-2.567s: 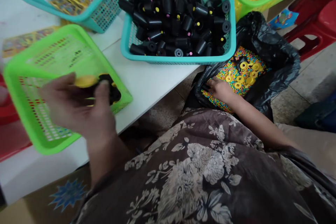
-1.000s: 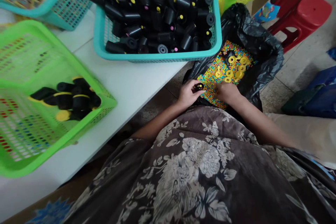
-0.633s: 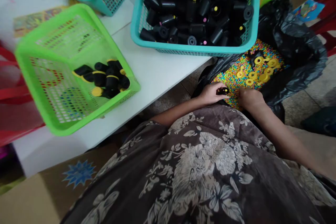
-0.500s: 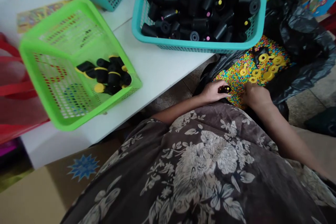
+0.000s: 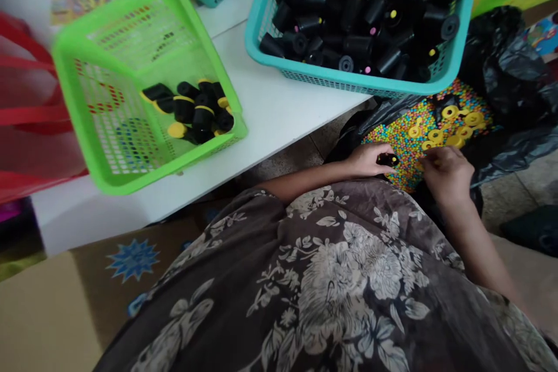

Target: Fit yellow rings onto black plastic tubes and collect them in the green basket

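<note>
My left hand (image 5: 370, 160) is closed around a small black container (image 5: 387, 160) with yellow at its end, at the near left edge of a bag of coloured beads (image 5: 403, 133). My right hand (image 5: 447, 171) is over the right part of the beads, its fingers pinched together; what they hold, if anything, is too small to make out. Several yellow ring-shaped pieces (image 5: 474, 120) lie on the beads just beyond my right hand. The black plastic of the bag (image 5: 508, 99) spreads around the beads.
A turquoise basket (image 5: 322, 72) full of black containers stands on the white table (image 5: 279, 110). Left of it, a green basket (image 5: 87, 145) holds several black pieces with yellow rims. Red straps (image 5: 26, 116) hang at the far left; a cardboard box (image 5: 47, 302) is below.
The whole view has shifted slightly. My right hand has turned and lifted a little from the beads, with its pinched fingers now showing. My left hand still holds the black container.
</note>
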Demonstrator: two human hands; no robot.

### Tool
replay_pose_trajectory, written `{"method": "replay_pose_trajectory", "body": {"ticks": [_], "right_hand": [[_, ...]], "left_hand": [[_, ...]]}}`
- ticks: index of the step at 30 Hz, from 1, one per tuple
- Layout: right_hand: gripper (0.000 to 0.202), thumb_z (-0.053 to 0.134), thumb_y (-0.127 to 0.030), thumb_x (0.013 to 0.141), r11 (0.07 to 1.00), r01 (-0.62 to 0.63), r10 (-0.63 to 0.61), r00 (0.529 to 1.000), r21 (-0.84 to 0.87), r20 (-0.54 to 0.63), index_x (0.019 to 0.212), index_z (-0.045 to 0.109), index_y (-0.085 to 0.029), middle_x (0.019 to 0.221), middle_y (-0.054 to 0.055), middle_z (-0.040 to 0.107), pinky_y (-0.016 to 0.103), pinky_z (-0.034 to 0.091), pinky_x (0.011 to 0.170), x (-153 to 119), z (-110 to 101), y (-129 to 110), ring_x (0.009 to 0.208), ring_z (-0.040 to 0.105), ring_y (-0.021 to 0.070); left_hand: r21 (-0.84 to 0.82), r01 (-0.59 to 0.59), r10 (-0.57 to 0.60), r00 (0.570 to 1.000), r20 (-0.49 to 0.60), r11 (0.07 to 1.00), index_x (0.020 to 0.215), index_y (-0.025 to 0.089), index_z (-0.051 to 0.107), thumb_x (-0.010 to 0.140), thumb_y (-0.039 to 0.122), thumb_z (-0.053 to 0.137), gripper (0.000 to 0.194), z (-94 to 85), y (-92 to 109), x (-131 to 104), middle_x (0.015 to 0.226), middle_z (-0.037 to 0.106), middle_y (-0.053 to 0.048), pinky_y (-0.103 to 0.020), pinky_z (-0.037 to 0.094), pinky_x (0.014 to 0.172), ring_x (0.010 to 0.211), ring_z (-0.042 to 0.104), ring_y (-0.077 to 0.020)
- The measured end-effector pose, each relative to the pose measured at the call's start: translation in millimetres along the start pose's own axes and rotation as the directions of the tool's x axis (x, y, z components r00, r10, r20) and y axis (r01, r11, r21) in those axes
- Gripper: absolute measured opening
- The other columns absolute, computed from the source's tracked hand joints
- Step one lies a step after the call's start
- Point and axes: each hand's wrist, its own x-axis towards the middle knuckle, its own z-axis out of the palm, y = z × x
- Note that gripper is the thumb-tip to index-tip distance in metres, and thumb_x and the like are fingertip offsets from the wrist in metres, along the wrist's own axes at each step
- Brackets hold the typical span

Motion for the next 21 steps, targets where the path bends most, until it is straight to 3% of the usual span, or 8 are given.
{"method": "replay_pose_trajectory", "body": {"ticks": [2, 5, 8, 13, 18, 21], "right_hand": [[0.019, 0.055, -0.029, 0.095, 0.999, 0.038, -0.037, 0.996, 0.004, -0.075, 0.093, 0.072, -0.021, 0.092, 0.013, 0.072, 0.041, 0.057, 0.083, 0, 1, -10, 0.090, 0.070, 0.0296], [0.022, 0.050, -0.026, 0.098, 0.991, 0.136, -0.133, 0.987, 0.018, -0.093, 0.090, 0.071, -0.022, 0.088, 0.012, 0.071, 0.042, 0.057, 0.083, 0, 6, -28, 0.088, 0.070, 0.0287], [0.020, 0.051, -0.026, 0.099, 0.981, 0.166, -0.149, 0.977, 0.100, -0.154, 0.094, 0.071, -0.024, 0.091, 0.010, 0.073, 0.042, 0.058, 0.088, -2, 7, -38, 0.091, 0.071, 0.0270], [0.011, 0.059, -0.030, 0.095, 0.963, 0.112, -0.059, 0.975, 0.246, -0.213, 0.097, 0.069, -0.026, 0.092, 0.007, 0.074, 0.042, 0.059, 0.088, -5, 5, -39, 0.089, 0.070, 0.0249], [0.009, 0.065, -0.033, 0.091, 0.927, 0.004, 0.087, 0.970, 0.374, -0.226, 0.087, 0.068, -0.025, 0.084, 0.004, 0.072, 0.038, 0.057, 0.079, -4, 9, -33, 0.080, 0.068, 0.0224], [0.015, 0.065, -0.035, 0.093, 0.922, -0.001, 0.112, 0.958, 0.388, -0.263, 0.081, 0.065, -0.025, 0.081, 0.004, 0.070, 0.038, 0.057, 0.078, -6, 9, -32, 0.079, 0.067, 0.0222]], "left_hand": [[-0.010, -0.033, 0.033, 0.999, 0.042, 0.999, 0.105, 0.015, 0.072, 0.080, 0.024, 0.087, 0.031, 4.9, 2, 7, 0.105, 0.077, -0.009, -0.032, 0.053, 0.083, 0.095, 0.070, -0.0218], [0.004, -0.069, 0.068, 0.995, 0.079, 0.998, 0.102, 0.015, 0.074, 0.077, 0.017, 0.085, 0.027, 9.9, 5, 16, 0.102, 0.077, -0.009, -0.034, 0.054, 0.083, 0.093, 0.071, -0.0228], [0.001, -0.063, 0.063, 0.998, 0.028, 0.998, 0.102, 0.015, 0.073, 0.079, 0.016, 0.082, 0.024, 9.8, 5, 18, 0.102, 0.077, -0.009, -0.034, 0.054, 0.082, 0.093, 0.071, -0.0229], [-0.069, -0.029, 0.022, 0.995, -0.097, 0.997, 0.102, 0.015, 0.071, 0.079, 0.020, 0.083, 0.026, 5.2, 5, 16, 0.101, 0.076, -0.008, -0.033, 0.053, 0.082, 0.093, 0.069, -0.0215], [-0.148, -0.029, 0.013, 0.994, -0.108, 0.989, 0.099, 0.016, 0.069, 0.079, 0.027, 0.085, 0.028, 4.9, 2, 16, 0.091, 0.072, -0.003, -0.029, 0.049, 0.074, 0.083, 0.064, -0.0172], [-0.201, -0.009, -0.012, 0.995, -0.103, 0.980, 0.098, 0.016, 0.068, 0.078, 0.030, 0.086, 0.031, 5.9, 2, 18, 0.084, 0.069, -0.001, -0.027, 0.047, 0.070, 0.076, 0.061, -0.0148]]}}
